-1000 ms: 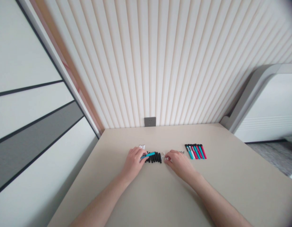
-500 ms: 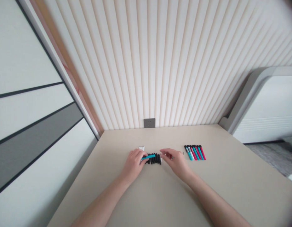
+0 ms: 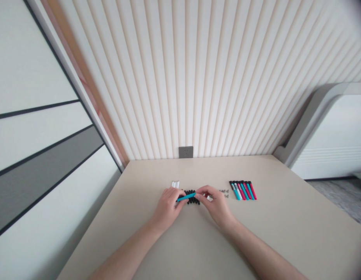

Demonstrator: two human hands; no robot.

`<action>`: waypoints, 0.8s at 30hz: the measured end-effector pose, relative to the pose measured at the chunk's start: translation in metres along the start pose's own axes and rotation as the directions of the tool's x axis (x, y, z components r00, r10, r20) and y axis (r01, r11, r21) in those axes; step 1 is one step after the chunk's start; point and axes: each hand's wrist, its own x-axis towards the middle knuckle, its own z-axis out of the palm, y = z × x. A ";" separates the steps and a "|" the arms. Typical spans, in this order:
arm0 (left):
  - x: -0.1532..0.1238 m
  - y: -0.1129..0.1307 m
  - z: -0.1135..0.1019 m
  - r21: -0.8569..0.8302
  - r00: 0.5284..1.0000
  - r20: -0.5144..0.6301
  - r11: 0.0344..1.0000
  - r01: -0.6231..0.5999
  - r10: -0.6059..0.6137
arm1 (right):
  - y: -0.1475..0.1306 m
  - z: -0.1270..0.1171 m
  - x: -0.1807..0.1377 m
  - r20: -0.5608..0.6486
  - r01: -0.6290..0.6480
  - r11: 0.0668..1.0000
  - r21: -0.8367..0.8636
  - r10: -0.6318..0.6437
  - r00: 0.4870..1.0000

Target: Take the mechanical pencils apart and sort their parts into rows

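Note:
My left hand (image 3: 168, 204) is closed around a bright blue marker (image 3: 186, 197), which lies slantwise with its right end higher. My right hand (image 3: 213, 200) pinches at that right end with thumb and forefinger; whether a small part sits between the fingertips is too small to tell. Beneath the marker, a row of short black caps (image 3: 193, 201) lies on the table, partly covered by both hands. Small grey pieces (image 3: 224, 191) show just right of my right hand, and something red and white is partly hidden under its palm.
Several markers (image 3: 243, 190) in blue, red and white with black ends lie side by side to the right on the beige table (image 3: 180, 249). Several thin white sticks (image 3: 175, 184) lie behind my left hand. A dark wall socket (image 3: 185, 152) sits at the table's back edge.
My right hand has moved slightly left, so its fingertips now meet the marker's right end. The marker has tilted a little. Grey pieces now show beside my right hand.

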 end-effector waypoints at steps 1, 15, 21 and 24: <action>0.000 0.001 0.000 -0.013 1.000 -0.011 1.000 0.006 -0.006 | 0.000 0.000 0.000 -0.006 -0.003 1.000 0.008 0.003 1.000; -0.001 0.006 -0.002 -0.086 0.998 -0.052 0.996 0.027 -0.031 | 0.002 0.005 -0.003 -0.022 0.027 0.995 0.092 -0.025 0.999; -0.002 0.007 -0.001 -0.094 0.999 -0.028 0.995 0.042 -0.045 | 0.001 0.006 -0.002 -0.038 0.000 0.973 0.231 0.009 0.999; -0.001 0.007 -0.001 -0.103 0.999 -0.027 0.994 0.042 -0.045 | 0.002 0.007 -0.002 -0.046 0.001 0.958 0.288 0.013 0.999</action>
